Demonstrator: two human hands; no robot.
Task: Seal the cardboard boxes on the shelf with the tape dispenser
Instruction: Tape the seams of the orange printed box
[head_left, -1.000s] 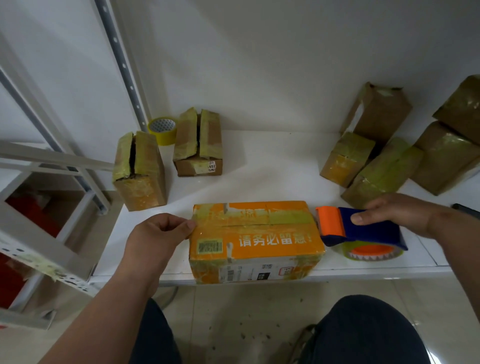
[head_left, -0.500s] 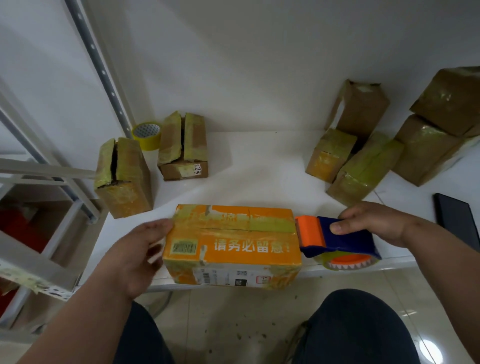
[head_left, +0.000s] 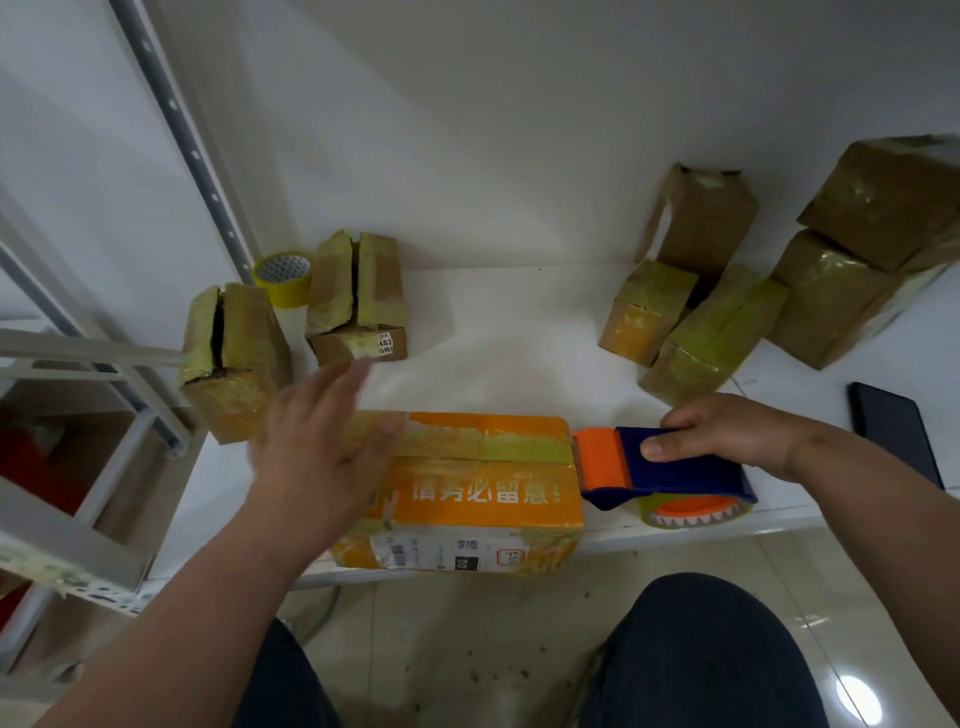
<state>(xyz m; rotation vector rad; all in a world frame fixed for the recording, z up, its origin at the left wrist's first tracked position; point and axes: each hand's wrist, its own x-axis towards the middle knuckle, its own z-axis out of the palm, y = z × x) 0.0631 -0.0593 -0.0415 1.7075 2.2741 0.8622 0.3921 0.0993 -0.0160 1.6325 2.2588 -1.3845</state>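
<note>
Taping orange box (head_left: 483, 488) at shelf (head_left: 519, 332) front edge: right hand (head_left: 727, 434) grips tape dispenser (head_left: 665, 467) at its right end; left hand (head_left: 322, 447) flat-open, blurred, over the top. Next: likely press tape down, cut.

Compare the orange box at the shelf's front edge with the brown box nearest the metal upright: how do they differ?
The orange box lies flat, its top seam taped shut; the brown box stands taller, its top flaps gaping along a dark slit. The orange box has printed white characters; the brown box looks plain. Both carry yellowish tape and sit on the white shelf.
</note>
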